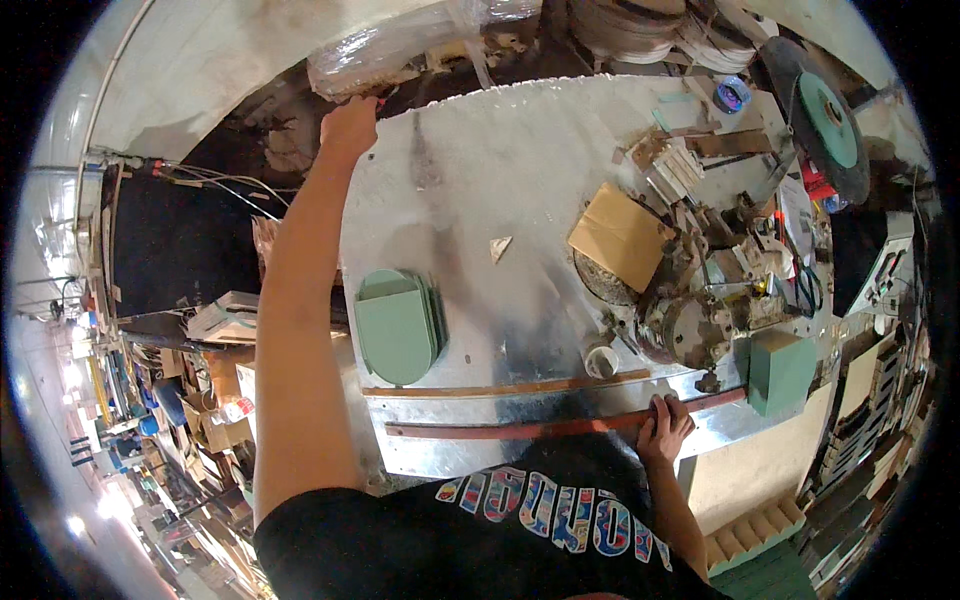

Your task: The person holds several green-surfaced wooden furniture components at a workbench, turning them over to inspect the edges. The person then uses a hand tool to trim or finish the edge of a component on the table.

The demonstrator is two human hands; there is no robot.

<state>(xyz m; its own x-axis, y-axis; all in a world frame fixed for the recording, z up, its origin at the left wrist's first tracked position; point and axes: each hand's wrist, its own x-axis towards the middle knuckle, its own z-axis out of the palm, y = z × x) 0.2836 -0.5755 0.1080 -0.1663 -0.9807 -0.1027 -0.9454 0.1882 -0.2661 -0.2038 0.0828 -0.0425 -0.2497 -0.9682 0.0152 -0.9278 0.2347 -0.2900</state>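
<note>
My left arm stretches to the far left corner of the metal-topped table point(480, 160). There my left hand point(350, 128) is closed, with a small red bit showing beside its fingers; what it grips is too small to make out. At the near edge, my right hand point(664, 430) rests its parted fingers on a long reddish strip point(500, 431). Flat green pieces with rounded ends point(398, 325) lie stacked on the left of the table. A green block point(782, 372) stands at the right end of the strip.
Brown cardboard point(622, 238), a roll of tape point(601, 361), metal parts point(690, 330) and small wood pieces point(665, 170) crowd the table's right side. A green-faced disc point(828, 120) stands at the far right. Plastic-wrapped material point(400, 50) lies beyond the far edge.
</note>
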